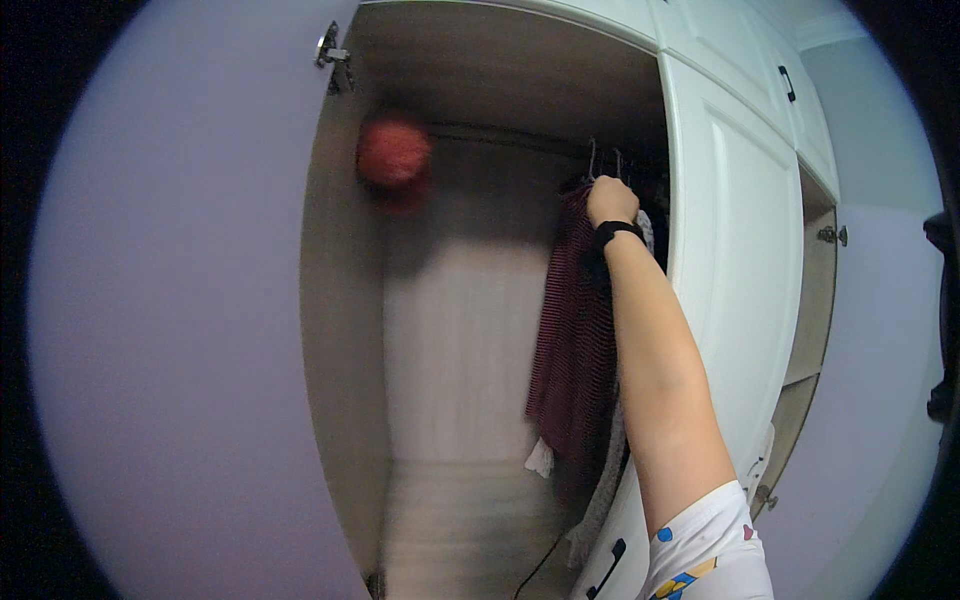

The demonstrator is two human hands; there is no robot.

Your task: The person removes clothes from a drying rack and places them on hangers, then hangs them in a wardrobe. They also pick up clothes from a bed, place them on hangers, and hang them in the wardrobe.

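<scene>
My right hand [613, 201], with a black band at the wrist, is raised inside the wardrobe, its fingers closed at the top of a dark red and black striped garment [574, 322]. Just above the hand a hanger hook [592, 157] shows; the hand hides whether it grips the hanger or the cloth. Other hung clothes, one of them grey [600, 502], are pressed together to the right of the striped garment, partly behind my forearm. My left hand is out of view.
A red round object [394, 154] is at the compartment's upper left. An open door [180, 300] stands on the left, a white panelled door [739, 262] on the right. Near the bottom are a black handle [606, 568] and a thin dark cord [538, 568].
</scene>
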